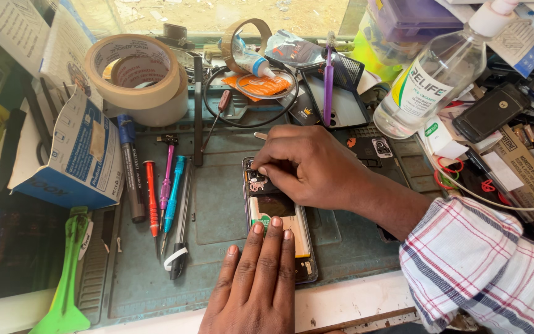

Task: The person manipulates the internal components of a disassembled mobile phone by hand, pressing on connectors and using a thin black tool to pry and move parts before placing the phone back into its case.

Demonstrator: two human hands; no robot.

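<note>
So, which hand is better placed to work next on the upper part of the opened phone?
Probably the right hand: its fingertips are already at the top end of the opened phone. The left hand lies flat on the lower half of the phone, apparently holding it steady on the mat.

**Colours on the repair bench**

A teal-grey mat (pixel 217 204) is seen under an opened phone (pixel 277 213) with a cream and green battery. A sleeve (pixel 483 266) is checked in white, red and navy. Screwdrivers are coloured red (pixel 151 198), pink (pixel 167 179) and blue (pixel 174 192). Beige tape rolls (pixel 136 71), a purple toothbrush (pixel 328 74), a bright green tool (pixel 66 278) and a blue-and-white box (pixel 75 154) are shown.
</note>
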